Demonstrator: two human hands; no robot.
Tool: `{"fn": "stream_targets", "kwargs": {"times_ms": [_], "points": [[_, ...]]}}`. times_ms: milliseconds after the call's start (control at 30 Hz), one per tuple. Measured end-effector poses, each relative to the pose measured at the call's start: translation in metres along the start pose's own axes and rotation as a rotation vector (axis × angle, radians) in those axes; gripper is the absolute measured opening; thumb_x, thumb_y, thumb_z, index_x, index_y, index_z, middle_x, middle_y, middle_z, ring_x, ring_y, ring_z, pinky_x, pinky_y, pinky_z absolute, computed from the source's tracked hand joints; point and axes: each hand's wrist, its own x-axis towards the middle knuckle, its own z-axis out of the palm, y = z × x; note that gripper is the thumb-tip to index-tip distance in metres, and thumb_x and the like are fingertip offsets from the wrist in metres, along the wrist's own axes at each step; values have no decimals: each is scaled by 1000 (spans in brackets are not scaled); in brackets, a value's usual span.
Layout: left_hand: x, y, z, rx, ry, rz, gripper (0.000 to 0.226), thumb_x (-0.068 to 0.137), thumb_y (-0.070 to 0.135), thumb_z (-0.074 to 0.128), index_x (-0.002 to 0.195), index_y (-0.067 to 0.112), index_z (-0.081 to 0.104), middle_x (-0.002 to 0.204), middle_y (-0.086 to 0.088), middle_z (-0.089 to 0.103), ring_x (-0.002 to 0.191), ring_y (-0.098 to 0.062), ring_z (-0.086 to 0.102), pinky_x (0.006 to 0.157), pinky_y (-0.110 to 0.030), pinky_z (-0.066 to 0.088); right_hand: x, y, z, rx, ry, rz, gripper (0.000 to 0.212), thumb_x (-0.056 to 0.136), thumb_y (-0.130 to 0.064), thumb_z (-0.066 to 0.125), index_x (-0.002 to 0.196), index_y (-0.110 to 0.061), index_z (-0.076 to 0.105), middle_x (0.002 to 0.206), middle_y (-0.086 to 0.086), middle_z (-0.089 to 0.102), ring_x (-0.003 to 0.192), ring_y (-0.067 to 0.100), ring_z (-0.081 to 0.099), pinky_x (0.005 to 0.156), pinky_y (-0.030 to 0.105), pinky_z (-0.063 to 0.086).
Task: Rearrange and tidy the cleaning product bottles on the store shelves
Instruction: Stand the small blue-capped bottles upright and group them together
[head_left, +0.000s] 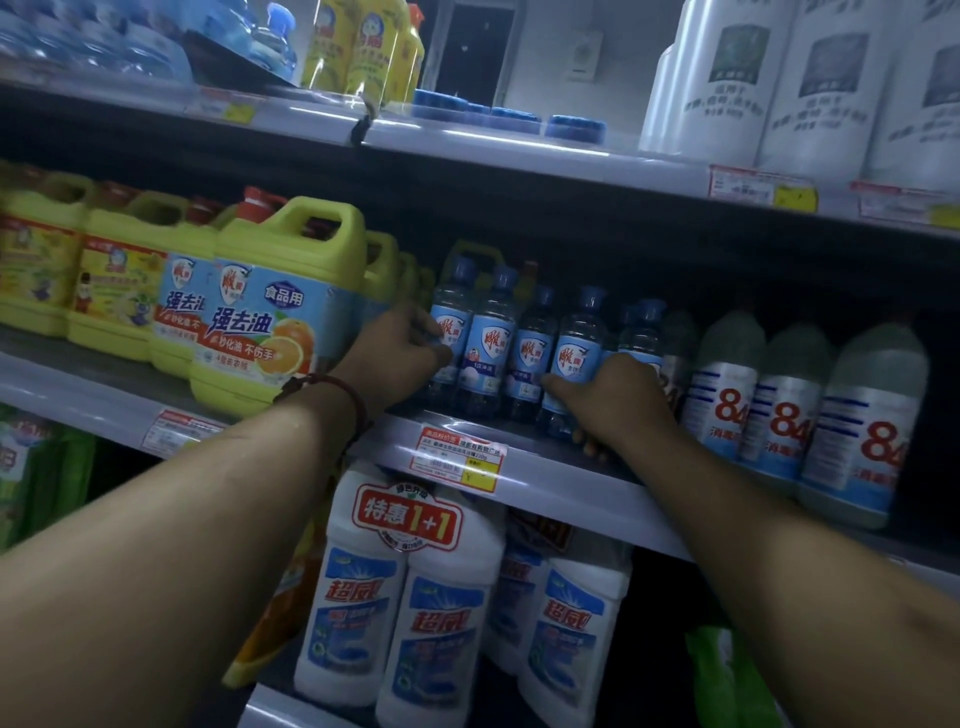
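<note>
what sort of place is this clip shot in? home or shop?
Most likely a shop's cleaning-products aisle. Printed price tags sit on the shelf edges, identical small blue bottles and yellow-green jugs stand in rows, and a white twin pack carries a 1+1 promo sticker.

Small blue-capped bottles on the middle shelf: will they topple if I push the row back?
Likely tippy: the small blue-capped bottles are tall, narrow and stand close together, so one could knock its neighbours. Probably light; they look like thin clear plastic.
</note>
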Motion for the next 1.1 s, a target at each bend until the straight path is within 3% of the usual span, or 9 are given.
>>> {"fn": "stream_targets", "kwargs": {"times_ms": [233, 500, 567, 700, 800, 867, 933, 1033, 1100], "points": [[1, -1, 1, 36, -1, 16, 22, 91, 14, 72, 109, 16, 59, 92, 3, 62, 82, -7, 59, 64, -20, 44, 5, -2, 7, 188, -103, 1, 33, 93, -35, 70, 90, -3, 62, 64, 14, 70, 33, 16, 57, 36, 25, 48], [1, -1, 2, 56, -21, 12, 24, 91, 15, 71, 113, 16, 60, 99, -1, 65, 86, -12, 63, 68, -24, 49, 6, -6, 17, 32, -141, -98, 48, 89, -56, 67, 71, -12, 67, 52, -2, 65, 33, 1, 53, 48, 21, 40], [0, 0, 2, 53, -27, 2, 25, 91, 14, 71, 114, 15, 60, 100, -2, 65, 89, -15, 64, 69, -24, 50, 6, -7, 13, 71, -120, -99, 51, 89, -57, 66, 71, -10, 70, 56, 3, 69, 39, 9, 61, 47, 23, 45], [-3, 2, 2, 68, -27, -15, 25, 92, 15, 70, 115, 16, 61, 106, -3, 65, 95, -16, 64, 70, -23, 48, 10, 1, -14, 104, 306, -174, 32, 87, -44, 62, 73, -15, 65, 70, 5, 71, 65, 27, 68, 68, 41, 59], [-2, 3, 0, 54, 15, -35, 20, 90, 15, 72, 109, 16, 64, 105, -4, 69, 97, -19, 66, 77, -27, 53, 6, 17, -40, 12, 506, -186, 39, 84, -45, 66, 102, -13, 52, 98, 12, 66, 88, 36, 64, 75, 45, 55], [-2, 4, -1, 43, 19, -63, 20, 89, 15, 73, 107, 17, 65, 105, -6, 70, 97, -22, 68, 84, -35, 56, 6, 29, -49, -46, 406, -41, 68, 81, -54, 72, 122, -7, 43, 121, 17, 60, 103, 39, 62, 82, 46, 53], [-2, 3, -3, 32, 0, -85, 21, 88, 16, 73, 107, 18, 64, 105, -6, 70, 97, -24, 68, 88, -42, 57, 8, 36, -50, -27, 230, 89, 77, 78, -57, 76, 125, -4, 48, 119, 15, 62, 103, 35, 65, 76, 39, 53], [-2, 2, -2, 2, 4, -97, 23, 89, 15, 73, 110, 16, 64, 105, -7, 70, 95, -23, 68, 81, -37, 55, 9, 44, -46, 94, -44, 140, 46, 81, -40, 80, 108, -5, 67, 91, 12, 72, 70, 30, 73, 51, 38, 60], [-3, 2, -3, -19, 24, -101, 22, 89, 13, 72, 109, 14, 64, 104, -8, 70, 92, -23, 68, 80, -36, 54, 11, 48, -41, 105, -89, 122, 36, 83, -35, 78, 103, -7, 68, 83, 12, 72, 61, 30, 72, 52, 46, 62]]}}
